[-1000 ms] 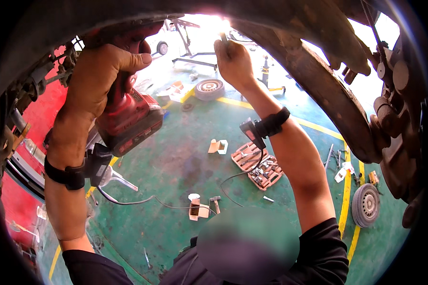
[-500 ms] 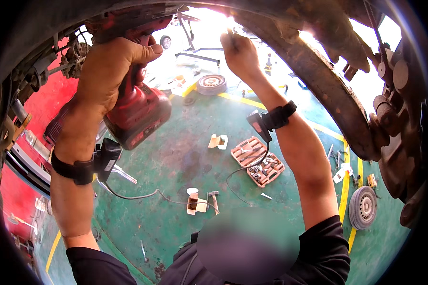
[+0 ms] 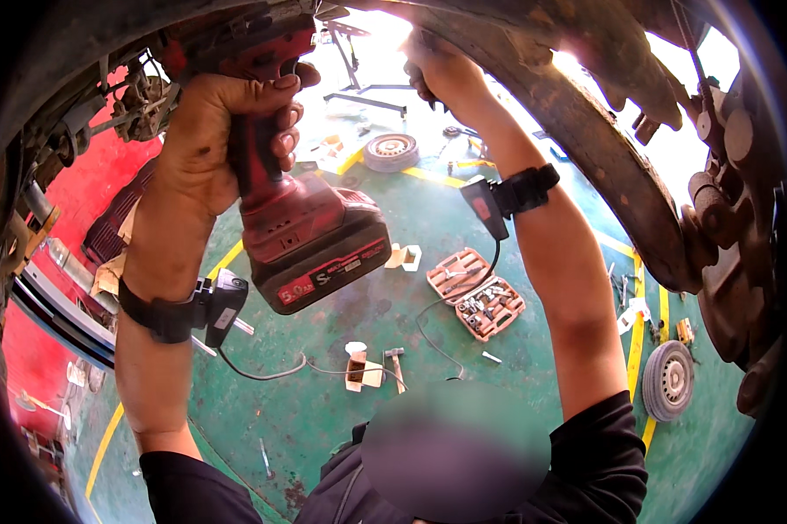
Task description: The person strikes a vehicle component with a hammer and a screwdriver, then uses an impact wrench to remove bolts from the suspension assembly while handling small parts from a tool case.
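My left hand (image 3: 197, 144) is wrapped around the handle of a red and black cordless impact wrench (image 3: 310, 229), held overhead at the upper left. The battery end of the wrench hangs down toward the middle of the view; its front end is hidden at the top edge. My right hand (image 3: 453, 77) is raised beside a rusty metal beam (image 3: 577, 140) of the vehicle's underside. Its fingers curl inward and look dark; glare and shadow hide what they close on.
Rusty vehicle parts (image 3: 729, 192) hang close at the right. On the green floor lie an open socket set case (image 3: 489, 306), a hammer (image 3: 395, 362), small cardboard boxes (image 3: 356, 374) and wheels (image 3: 670, 382). Straps with small devices (image 3: 489, 203) and cables sit on both wrists.
My left hand has brought the wrench right and turned it, with the battery swinging toward the middle. My right hand has moved slightly up, and its fingers now curl in near the beam.
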### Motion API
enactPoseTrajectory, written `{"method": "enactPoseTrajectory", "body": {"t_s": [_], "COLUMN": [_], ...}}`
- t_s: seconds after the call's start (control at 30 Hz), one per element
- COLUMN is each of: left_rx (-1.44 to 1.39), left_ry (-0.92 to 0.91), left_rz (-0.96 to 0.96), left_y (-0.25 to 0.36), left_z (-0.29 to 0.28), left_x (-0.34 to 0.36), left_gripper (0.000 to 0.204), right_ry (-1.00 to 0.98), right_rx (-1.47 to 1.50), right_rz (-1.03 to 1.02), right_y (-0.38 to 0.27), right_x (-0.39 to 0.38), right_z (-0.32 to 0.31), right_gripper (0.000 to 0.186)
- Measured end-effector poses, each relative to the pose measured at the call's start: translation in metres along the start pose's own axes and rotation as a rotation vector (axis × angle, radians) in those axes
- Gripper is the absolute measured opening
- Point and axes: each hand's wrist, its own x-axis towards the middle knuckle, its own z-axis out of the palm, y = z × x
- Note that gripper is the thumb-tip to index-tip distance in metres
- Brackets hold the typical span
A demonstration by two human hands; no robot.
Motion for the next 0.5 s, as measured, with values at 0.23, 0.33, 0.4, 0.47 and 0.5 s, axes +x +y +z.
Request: {"method": "enactPoseTrajectory", "body": {"t_s": [0.23,0.33,0.4,0.47,0.5], "left_rx": [-0.298,-0.429,-0.531,-0.661,-0.720], "left_ry": [-0.203,-0.327,-0.397,-0.349,-0.359], "left_rz": [-0.042,-0.006,0.025,0.094,0.119], "left_y": [-0.025,-0.044,-0.060,-0.078,-0.086], "left_z": [-0.014,-0.020,-0.026,-0.022,-0.022], "left_x": [0.014,0.024,0.030,0.030,0.030], "left_gripper": [0.032,0.036,0.040,0.042,0.044], "right_ry": [-0.069,-0.121,-0.114,-0.125,-0.123], "right_rx": [0.352,0.125,-0.011,-0.092,-0.100], "right_rz": [0.308,0.353,0.319,0.305,0.295], "right_y": [0.017,0.030,0.028,0.030,0.031], "right_x": [0.007,0.010,0.017,0.021,0.022], "right_z": [-0.013,-0.036,-0.033,-0.028,-0.027], "right_gripper": [0.038,0.030,0.032,0.029,0.029]}}
